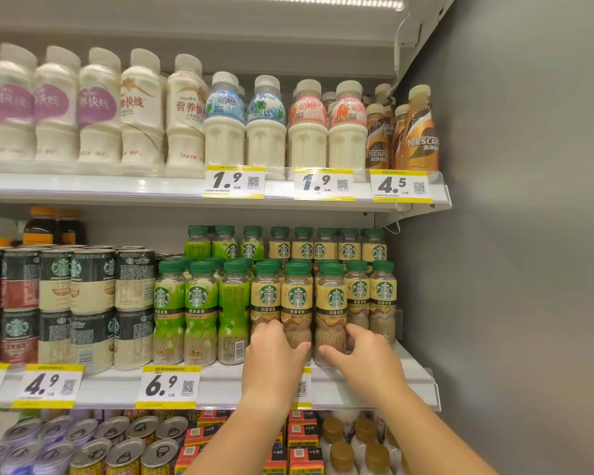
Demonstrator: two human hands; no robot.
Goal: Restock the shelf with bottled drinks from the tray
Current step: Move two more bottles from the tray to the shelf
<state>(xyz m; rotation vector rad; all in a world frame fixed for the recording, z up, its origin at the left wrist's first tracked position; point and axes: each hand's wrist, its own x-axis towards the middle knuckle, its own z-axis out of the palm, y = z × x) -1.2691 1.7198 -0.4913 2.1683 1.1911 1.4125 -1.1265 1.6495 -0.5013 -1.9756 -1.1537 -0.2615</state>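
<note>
Low centre of the frame, five tan-label bottles (330, 303) front the middle shelf (374, 382) – left hand (273, 351) curled loosely against two, right hand (364, 354) half-open, fingertips on the third's base.

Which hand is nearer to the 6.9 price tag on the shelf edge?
The left hand. It is just right of and above the 6.9 price tag; the right hand is further right, at the tan-label bottles.
</note>
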